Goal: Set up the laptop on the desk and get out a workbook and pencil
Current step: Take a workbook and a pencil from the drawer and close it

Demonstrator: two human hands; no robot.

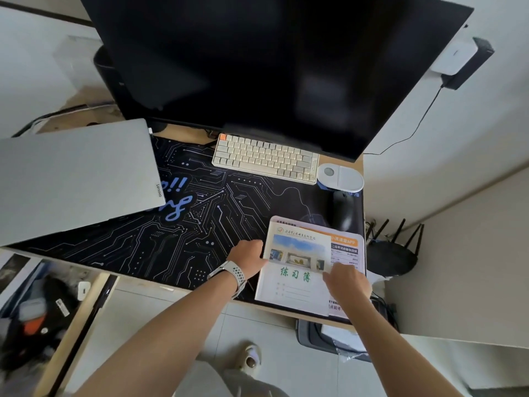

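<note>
Head view: both hands, left hand [249,257] and right hand [345,280], are gripping the workbook [296,270] at the desk's [183,134] front right corner, closed laptop [77,179] sitting far left.

- The closed laptop [77,179] lies at the far left of the desk mat [200,224].
- The keyboard [264,159] sits far centre, before the monitor [257,67].
- The workbook [294,270] lies near right, the mouse [342,209] just beyond it.

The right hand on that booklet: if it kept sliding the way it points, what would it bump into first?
Probably the black mouse. The right hand points up across the workbook toward it, though depth is hard to judge.
</note>
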